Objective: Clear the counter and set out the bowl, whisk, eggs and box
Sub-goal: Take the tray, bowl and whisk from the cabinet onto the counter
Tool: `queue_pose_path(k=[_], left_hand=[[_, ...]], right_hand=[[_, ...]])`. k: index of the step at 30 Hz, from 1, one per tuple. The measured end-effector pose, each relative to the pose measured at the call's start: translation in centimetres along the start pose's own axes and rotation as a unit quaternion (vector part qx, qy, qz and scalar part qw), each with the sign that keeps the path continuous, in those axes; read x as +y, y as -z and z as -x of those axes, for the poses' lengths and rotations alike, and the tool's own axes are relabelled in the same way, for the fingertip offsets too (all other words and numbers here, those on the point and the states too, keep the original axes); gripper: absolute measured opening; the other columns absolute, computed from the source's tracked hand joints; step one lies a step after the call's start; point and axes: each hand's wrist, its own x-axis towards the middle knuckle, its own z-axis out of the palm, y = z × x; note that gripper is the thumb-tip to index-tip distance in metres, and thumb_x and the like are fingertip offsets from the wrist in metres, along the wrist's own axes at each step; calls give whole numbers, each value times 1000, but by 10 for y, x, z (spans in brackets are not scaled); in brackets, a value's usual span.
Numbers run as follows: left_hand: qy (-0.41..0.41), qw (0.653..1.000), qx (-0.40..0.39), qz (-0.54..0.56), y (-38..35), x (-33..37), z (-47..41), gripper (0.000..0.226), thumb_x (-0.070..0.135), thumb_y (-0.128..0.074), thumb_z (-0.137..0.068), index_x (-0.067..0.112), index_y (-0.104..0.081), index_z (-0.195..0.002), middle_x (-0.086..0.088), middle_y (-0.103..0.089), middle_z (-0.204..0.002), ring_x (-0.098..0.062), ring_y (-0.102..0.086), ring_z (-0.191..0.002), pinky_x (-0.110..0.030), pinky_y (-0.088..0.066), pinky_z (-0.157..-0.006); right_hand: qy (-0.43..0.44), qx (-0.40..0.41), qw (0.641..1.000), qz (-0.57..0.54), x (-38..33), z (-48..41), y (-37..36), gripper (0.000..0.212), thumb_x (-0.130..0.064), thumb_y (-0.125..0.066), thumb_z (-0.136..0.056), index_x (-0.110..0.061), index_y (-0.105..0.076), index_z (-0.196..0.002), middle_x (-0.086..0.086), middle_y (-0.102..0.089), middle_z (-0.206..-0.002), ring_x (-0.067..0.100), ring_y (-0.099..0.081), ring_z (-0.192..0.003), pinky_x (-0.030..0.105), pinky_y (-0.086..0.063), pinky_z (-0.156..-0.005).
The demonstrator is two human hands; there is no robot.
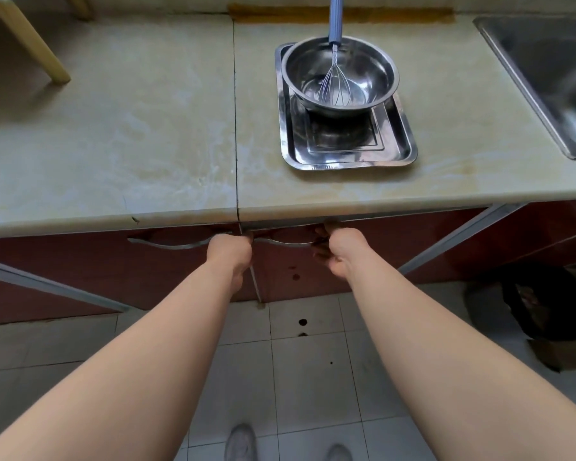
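Observation:
A steel bowl (pixel 366 66) stands on the far end of a steel tray (pixel 346 154) on the counter (pixel 130 128). A whisk (pixel 336 84) with a blue handle leans inside the bowl. Below the counter edge, my left hand (pixel 230 252) is closed around the right end of the left cabinet door's metal handle (pixel 167 244). My right hand (pixel 341 249) grips the right cabinet door's handle (pixel 280 241). Both red doors look shut. No eggs or box are in view.
A steel sink (pixel 546 78) is set into the counter at the right. A wooden leg (pixel 30 41) stands on the counter at the far left. A dark bin and a cardboard box (pixel 552 327) sit on the tiled floor at the right. My shoes show at the bottom.

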Motion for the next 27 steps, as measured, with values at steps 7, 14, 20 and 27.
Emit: queue_pose_path(k=[7, 14, 20, 27], left_hand=[[19, 999, -9, 34, -9, 11, 29, 10, 5, -51, -93, 3, -56, -102, -13, -56, -96, -22, -57, -76, -37, -50, -76], [37, 994, -68, 78, -41, 38, 110, 33, 12, -43, -98, 3, -52, -128, -12, -58, -132, -25, -58, -116, -37, -48, -92], [13, 984, -122, 126, -87, 70, 189, 35, 13, -40, -99, 6, -50, -132, -8, -62, -117, -21, -60, -105, -35, -48, -87], [-42, 966, -214, 141, -149, 101, 291, 28, 14, -45, -98, 7, -54, -124, -5, -64, -107, -20, -61, -97, -35, -48, -86]], right_hand=[[25, -4, 1000, 18, -4, 27, 17, 36, -16, -54, -93, -6, -53, -127, 12, -58, -113, 23, -59, -87, 29, -49, -62], [25, -59, 998, -14, -36, 96, 61, 31, -13, -51, -96, 0, -54, -124, 15, -59, -117, 26, -59, -112, 35, -46, -97], [69, -62, 995, -35, -76, 157, 123, 22, -14, -52, -95, -2, -60, -111, 10, -65, -99, 18, -65, -89, 33, -49, -87], [176, -28, 983, -48, -129, 242, 208, 12, -14, -48, -97, -8, -57, -101, 6, -62, -85, 18, -63, -81, 35, -50, -89]])
